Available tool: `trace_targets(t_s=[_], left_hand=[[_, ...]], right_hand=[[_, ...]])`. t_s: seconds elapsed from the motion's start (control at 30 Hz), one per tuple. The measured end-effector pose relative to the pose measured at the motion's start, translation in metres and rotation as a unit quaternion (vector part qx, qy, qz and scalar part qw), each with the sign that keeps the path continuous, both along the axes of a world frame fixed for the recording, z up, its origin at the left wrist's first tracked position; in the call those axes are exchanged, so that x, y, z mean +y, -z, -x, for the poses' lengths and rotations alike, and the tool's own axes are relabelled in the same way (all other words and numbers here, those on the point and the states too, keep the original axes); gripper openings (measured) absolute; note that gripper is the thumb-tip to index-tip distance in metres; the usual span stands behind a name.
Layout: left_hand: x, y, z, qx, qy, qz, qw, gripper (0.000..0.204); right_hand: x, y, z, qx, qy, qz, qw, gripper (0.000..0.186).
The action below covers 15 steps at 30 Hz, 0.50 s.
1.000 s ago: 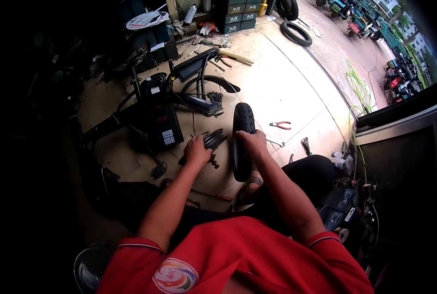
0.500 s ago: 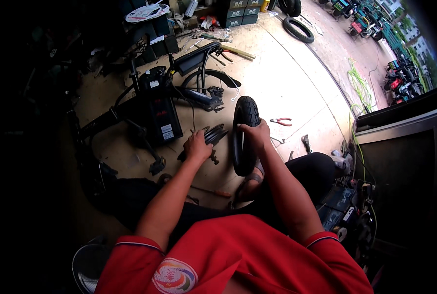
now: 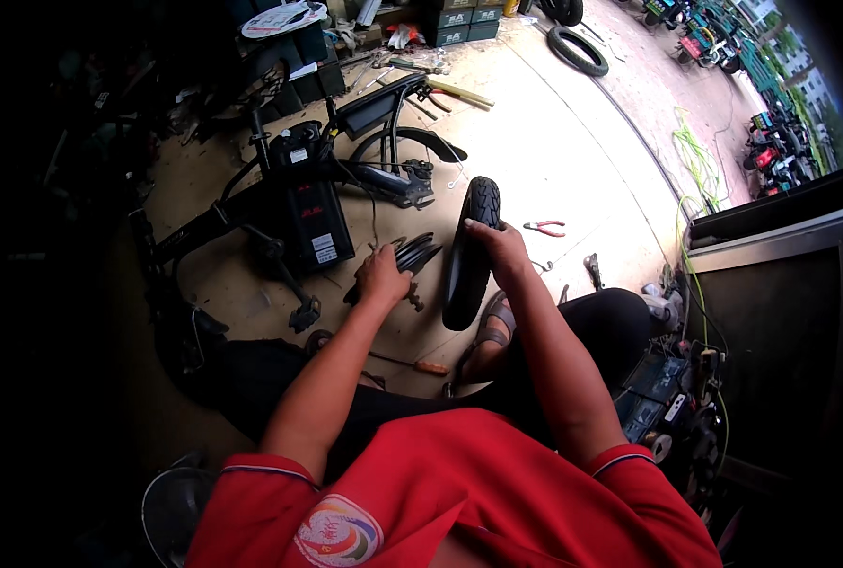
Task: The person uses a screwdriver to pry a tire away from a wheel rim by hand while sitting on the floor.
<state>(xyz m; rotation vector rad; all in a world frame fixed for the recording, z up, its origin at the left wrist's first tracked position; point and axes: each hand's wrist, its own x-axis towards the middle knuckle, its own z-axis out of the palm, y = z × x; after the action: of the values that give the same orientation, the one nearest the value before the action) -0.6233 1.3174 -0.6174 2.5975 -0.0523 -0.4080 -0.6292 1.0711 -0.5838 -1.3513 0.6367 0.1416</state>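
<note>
Near the middle of the floor, my left hand (image 3: pixel 382 277) is closed on a black wheel rim (image 3: pixel 418 254) with a metal axle part under it. To its right, a small black treaded tire (image 3: pixel 469 284) stands upright with a slight tilt. My right hand (image 3: pixel 503 250) grips the tire's right side, the thumb over its upper part and the other fingers mostly hidden. Tire and rim are apart. Beyond both hands lies a black electric bike frame (image 3: pixel 369 180) with a boxy battery (image 3: pixel 317 222) and a mudguard (image 3: pixel 431 144).
Red-handled pliers (image 3: pixel 544 228) lie right of the tire, and a screwdriver (image 3: pixel 431 368) lies near my feet. A yellow-handled tool (image 3: pixel 461 93) rests beyond the frame. Another tire (image 3: pixel 578 52) lies at the far right. A dark metal-edged cabinet (image 3: pixel 772 312) stands on the right.
My right hand has raised the tire slightly away from me and tilted it, its top leaning further right. My left hand stays on the rim, almost unmoved.
</note>
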Motion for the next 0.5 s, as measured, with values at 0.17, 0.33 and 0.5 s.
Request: trace_targets(t_s=[0.17, 0.33, 0.5], left_hand=[[0.001, 0.001, 0.002, -0.011, -0.001, 0.021, 1.0, 0.048], [0.0, -0.001, 0.0, 0.001, -0.005, 0.016, 1.0, 0.053], [0.001, -0.002, 0.002, -0.011, -0.004, 0.02, 1.0, 0.052]], right_hand=[[0.0, -0.007, 0.0, -0.003, 0.001, -0.054, 0.999, 0.057], [-0.005, 0.002, -0.002, -0.002, 0.043, -0.069, 0.997, 0.056], [-0.011, 0.01, -0.009, 0.019, 0.113, -0.066, 0.991, 0.048]])
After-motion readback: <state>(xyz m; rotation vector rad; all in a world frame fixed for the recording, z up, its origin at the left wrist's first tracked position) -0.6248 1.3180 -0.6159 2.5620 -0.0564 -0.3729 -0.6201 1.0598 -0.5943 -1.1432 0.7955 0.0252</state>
